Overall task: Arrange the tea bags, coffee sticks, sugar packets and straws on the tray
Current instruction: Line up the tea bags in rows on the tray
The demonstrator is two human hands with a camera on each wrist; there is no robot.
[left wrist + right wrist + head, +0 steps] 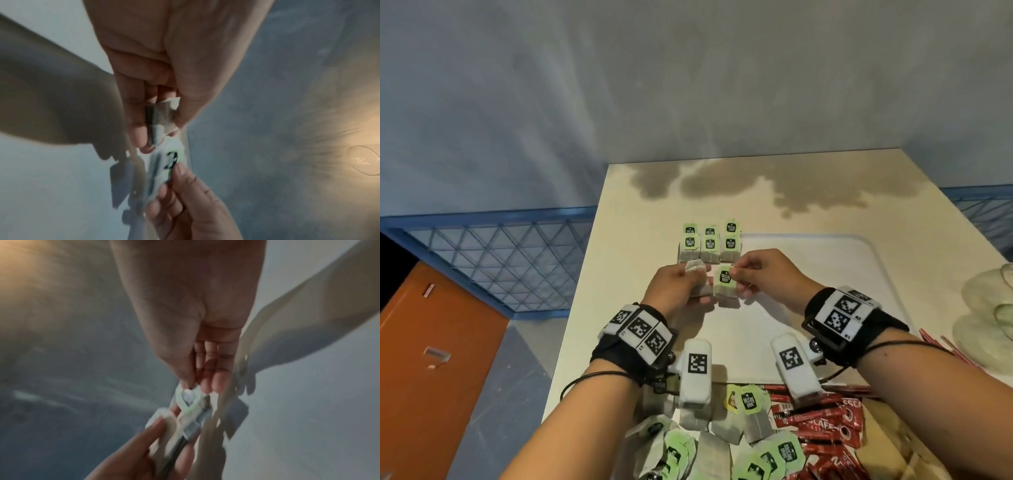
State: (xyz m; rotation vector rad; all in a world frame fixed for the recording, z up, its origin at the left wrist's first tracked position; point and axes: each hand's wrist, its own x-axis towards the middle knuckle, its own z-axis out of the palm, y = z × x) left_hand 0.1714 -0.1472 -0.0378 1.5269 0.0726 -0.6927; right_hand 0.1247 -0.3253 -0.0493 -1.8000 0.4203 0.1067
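Observation:
My left hand grips a small stack of grey tea bags edge-on between thumb and fingers. Just to its right, my right hand pinches the green tag of one more tea bag, which hangs beside the stack. The wrist views show the same grips, blurred, the right hand on the tagged tea bag. Two neat rows of tea bags lie just beyond both hands, by the far left corner of the white tray. I cannot tell whether the rows lie inside the tray's rim.
A loose pile of tea bags lies at the near table edge, with red coffee sticks to its right. Red-and-white straws and a crumpled clear plastic bag lie at the right. The table's left edge drops to the floor.

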